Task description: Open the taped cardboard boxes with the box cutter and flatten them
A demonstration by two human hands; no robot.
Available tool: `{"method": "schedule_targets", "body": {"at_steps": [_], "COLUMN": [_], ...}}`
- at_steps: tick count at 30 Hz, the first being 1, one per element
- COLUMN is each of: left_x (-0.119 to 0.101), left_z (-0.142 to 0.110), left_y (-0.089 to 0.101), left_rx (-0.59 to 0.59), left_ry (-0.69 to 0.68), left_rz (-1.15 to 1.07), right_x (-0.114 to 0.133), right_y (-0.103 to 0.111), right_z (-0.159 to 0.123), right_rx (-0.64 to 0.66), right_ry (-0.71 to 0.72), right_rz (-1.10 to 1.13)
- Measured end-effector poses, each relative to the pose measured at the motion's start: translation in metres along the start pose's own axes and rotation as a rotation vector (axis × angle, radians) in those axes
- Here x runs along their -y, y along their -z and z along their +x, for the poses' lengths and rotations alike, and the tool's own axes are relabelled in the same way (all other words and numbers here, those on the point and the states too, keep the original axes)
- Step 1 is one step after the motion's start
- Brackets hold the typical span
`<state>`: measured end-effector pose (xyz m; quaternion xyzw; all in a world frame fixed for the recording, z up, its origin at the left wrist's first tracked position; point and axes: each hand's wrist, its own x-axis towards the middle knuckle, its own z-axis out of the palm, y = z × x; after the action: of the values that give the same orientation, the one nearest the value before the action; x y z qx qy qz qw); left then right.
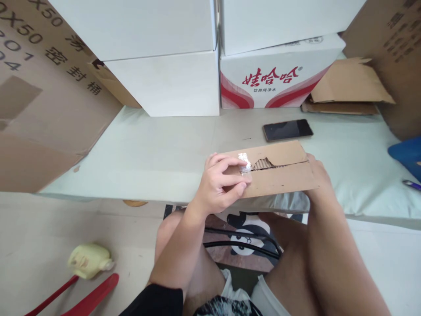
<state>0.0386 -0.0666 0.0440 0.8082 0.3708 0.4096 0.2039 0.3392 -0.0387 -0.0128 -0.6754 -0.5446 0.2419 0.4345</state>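
A small brown cardboard box [279,180] is between my two hands at the near edge of the covered surface. A seam runs along its top face, with a torn patch of corrugation beside it. A piece of clear, shiny tape [244,162] crosses the seam toward the left. My left hand [223,180] wraps over the box's left end, thumb and bent fingertips pressed on the tape and cardboard. At the opposite end, my right hand [317,175] grips the box's side, most of its fingers hidden behind it.
Beyond the box lies a black phone [288,130]. White cartons [164,83] and a red-and-white carton [279,79] stand behind it. Folded cardboard [348,83] lies at the right, near a purple pen [411,184]. A yellow bottle [88,261] is on the floor.
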Motion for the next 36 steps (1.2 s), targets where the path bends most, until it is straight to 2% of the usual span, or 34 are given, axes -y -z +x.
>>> {"method": "schedule_targets", "body": {"at_steps": [2, 4, 7, 9, 13, 15, 18, 20, 24, 29, 31, 36], "left_x": [-0.001, -0.001, 0.002, 0.005, 0.011, 0.014, 0.019, 0.022, 0.03, 0.033, 0.033, 0.039], "left_z": [-0.001, -0.003, -0.006, -0.007, -0.007, -0.005, -0.004, -0.003, -0.005, -0.01, -0.011, -0.015], "left_y": [-0.004, -0.007, -0.01, -0.009, -0.009, -0.011, -0.012, -0.013, -0.013, -0.019, -0.02, -0.017], "left_rx": [-0.054, -0.24, -0.588, -0.672, -0.644, -0.645, -0.658, -0.618, -0.531, -0.676, -0.678, -0.486], "left_ry": [-0.02, -0.073, -0.12, -0.051, 0.147, 0.195, 0.25, 0.304, 0.34, 0.26, 0.252, 0.26], "left_rz": [0.013, 0.024, 0.097, 0.151, 0.134, 0.084, -0.052, -0.133, -0.237, -0.281, -0.284, -0.352], "right_x": [0.006, 0.016, 0.033, 0.041, 0.045, 0.043, 0.038, 0.036, 0.036, 0.038, 0.037, 0.032], "right_y": [-0.003, -0.004, -0.005, -0.004, -0.002, -0.002, -0.005, -0.007, -0.008, -0.008, -0.008, -0.005], "right_z": [-0.002, -0.006, -0.016, -0.021, -0.026, -0.027, -0.029, -0.03, -0.028, -0.03, -0.031, -0.034], "right_rx": [-0.093, -0.161, -0.177, -0.173, -0.124, -0.082, -0.099, -0.1, -0.016, 0.038, 0.099, 0.317], "right_ry": [-0.05, -0.098, -0.104, -0.07, 0.067, 0.176, 0.306, 0.32, 0.218, 0.185, 0.201, 0.295], "right_rz": [0.045, 0.139, 0.322, 0.417, 0.52, 0.542, 0.568, 0.59, 0.713, 0.776, 0.771, 0.817]}}
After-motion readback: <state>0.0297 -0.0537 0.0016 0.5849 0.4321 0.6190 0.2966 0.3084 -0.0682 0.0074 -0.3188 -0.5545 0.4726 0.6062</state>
